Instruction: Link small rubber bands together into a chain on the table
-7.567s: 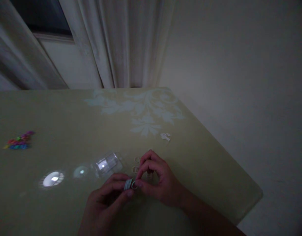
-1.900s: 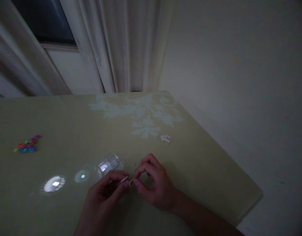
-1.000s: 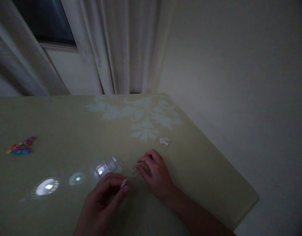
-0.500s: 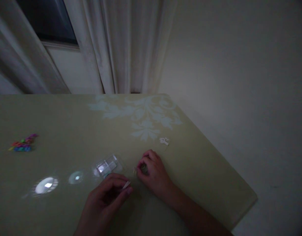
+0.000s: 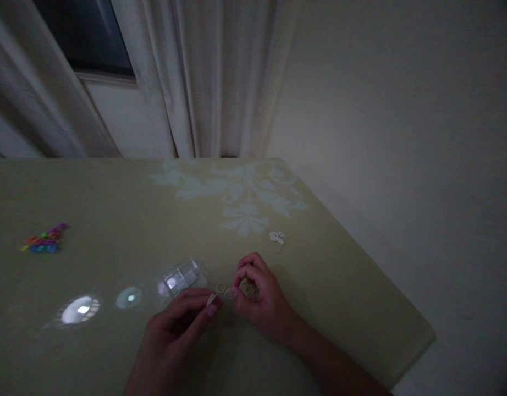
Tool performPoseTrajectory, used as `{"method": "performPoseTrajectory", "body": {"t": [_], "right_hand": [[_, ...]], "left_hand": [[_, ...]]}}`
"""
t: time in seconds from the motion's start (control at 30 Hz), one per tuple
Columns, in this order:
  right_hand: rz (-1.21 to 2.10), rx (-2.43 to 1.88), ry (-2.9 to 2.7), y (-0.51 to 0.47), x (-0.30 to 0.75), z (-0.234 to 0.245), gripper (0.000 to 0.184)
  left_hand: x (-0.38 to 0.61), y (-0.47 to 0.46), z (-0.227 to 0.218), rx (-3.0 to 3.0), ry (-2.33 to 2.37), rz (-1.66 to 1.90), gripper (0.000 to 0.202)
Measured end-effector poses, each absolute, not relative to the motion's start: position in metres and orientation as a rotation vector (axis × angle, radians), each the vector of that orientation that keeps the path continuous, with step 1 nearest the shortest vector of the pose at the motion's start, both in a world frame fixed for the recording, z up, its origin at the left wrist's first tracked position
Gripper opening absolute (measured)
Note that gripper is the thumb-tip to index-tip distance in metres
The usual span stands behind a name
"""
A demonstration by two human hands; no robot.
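My left hand [image 5: 175,324] pinches a few thin white loops [image 5: 211,299] between thumb and forefinger. Close to its fingertips is a small pale ring [image 5: 221,287]. My right hand [image 5: 257,291] is just to the right, thumb and forefinger pinched on another small pale ring [image 5: 229,295]. More pale ring-like pieces [image 5: 251,290] show inside its curled fingers, too dim to tell exactly. A clear plastic compartment box [image 5: 182,278] lies behind my left hand, partly covered by it. What is in the box cannot be made out.
Small white pieces [image 5: 277,237] lie beyond my right hand. A pile of small multicoloured pieces [image 5: 45,241] is far left on the glossy table [image 5: 113,220]. Lamp reflections shine at left. Curtains [image 5: 220,82] hang behind, and a wall [image 5: 381,137] borders the table's right edge.
My hands have come closer together. A pale ring now shows between them, by the left fingertips. The box and the coloured pile lie where they were.
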State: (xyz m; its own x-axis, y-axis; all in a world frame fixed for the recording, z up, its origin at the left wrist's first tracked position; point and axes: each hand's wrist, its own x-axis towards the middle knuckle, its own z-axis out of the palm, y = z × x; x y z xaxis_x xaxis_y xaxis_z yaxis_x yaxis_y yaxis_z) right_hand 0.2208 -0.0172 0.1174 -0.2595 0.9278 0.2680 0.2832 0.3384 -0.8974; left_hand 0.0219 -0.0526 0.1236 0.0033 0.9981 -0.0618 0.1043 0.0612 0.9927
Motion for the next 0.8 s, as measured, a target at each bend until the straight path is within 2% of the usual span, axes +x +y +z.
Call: {"method": "performPoseTrajectory", "body": {"t": [0.2, 0.33, 0.43, 0.8], "right_hand": [[1.04, -1.008, -1.748, -0.03, 0.213, 0.122, 0.01], [0.921, -1.134, -1.67, -0.017, 0.227, 0.126, 0.003], [0.841, -1.277, -1.695, -0.004, 0.246, 0.129, 0.006], [0.95, -1.367, -2.116, 0.001, 0.267, 0.129, 0.012]], "left_hand": [[0.026, -0.056, 0.122, 1.244, 1.202, 1.057, 0.018], [0.022, -0.056, 0.117, 1.255, 1.244, 1.082, 0.019], [0.018, -0.056, 0.117, 1.256, 1.264, 1.057, 0.019], [0.015, -0.057, 0.119, 1.257, 1.314, 1.033, 0.019]]}}
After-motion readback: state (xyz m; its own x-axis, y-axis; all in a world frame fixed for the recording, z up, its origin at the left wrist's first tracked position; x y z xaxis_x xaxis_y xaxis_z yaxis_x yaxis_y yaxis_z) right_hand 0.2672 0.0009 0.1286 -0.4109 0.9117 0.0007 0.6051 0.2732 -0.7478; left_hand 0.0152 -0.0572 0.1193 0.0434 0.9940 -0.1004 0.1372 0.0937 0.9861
